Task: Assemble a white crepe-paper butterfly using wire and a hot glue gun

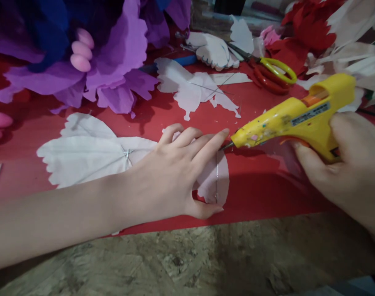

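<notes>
My left hand (178, 172) lies flat with fingers stretched out, pressing a white paper petal (213, 181) onto the red sheet (261, 193). A thin wire runs down that petal beside my fingertips. My right hand (338, 168) is closed round the grip of a yellow glue gun (295, 117), a finger on its orange trigger. The gun's nozzle points left and sits right at the top of the wire, next to my left index fingertip. A larger white petal (85, 158) with wires lies under and left of my left wrist.
A big purple and blue paper flower (82, 53) with pink buds fills the upper left. More white petals (190, 88) lie in the middle. Scissors with yellow and red handles (272, 72) rest by red paper at the upper right. Bare chipboard table (190, 263) runs along the front.
</notes>
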{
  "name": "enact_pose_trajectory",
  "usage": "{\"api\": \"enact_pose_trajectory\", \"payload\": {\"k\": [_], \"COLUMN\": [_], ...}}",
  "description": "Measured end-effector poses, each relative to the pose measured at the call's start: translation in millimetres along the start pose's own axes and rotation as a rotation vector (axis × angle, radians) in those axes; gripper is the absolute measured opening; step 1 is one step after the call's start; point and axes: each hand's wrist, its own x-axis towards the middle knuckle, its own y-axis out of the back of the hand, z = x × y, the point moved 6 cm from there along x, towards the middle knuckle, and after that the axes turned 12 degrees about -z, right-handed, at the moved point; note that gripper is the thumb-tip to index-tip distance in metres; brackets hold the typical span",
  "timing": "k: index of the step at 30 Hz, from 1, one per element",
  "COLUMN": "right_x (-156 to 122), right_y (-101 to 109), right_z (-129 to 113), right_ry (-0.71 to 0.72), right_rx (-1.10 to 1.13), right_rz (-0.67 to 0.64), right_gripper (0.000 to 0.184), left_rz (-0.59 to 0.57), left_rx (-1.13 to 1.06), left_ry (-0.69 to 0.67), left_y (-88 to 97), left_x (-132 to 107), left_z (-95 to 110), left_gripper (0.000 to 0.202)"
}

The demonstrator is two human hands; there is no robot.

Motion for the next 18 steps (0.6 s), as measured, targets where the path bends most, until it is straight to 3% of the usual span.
{"api": "enact_pose_trajectory", "payload": {"k": [10, 15, 18], "right_x": [5, 4, 2], "right_y": [-2, 2, 3], "right_z": [0, 16, 16], "right_ry": [-0.018, -0.19, -0.162], "right_rx": [-0.039, 0.081, 0.148], "right_rz": [-0.009, -0.099, -0.143], "right_gripper": [0.02, 0.059, 0.063], "left_rz": [-0.018, -0.031, -0.037], "left_rx": [0.013, -0.013, -0.016], "left_ry": [0.013, 0.031, 0.032], "left_y": [-0.5, -1.1, -1.6], "left_x": [1, 1, 2], "left_z": [0, -2, -2], "left_gripper": [0.094, 0.093, 0.093]}}
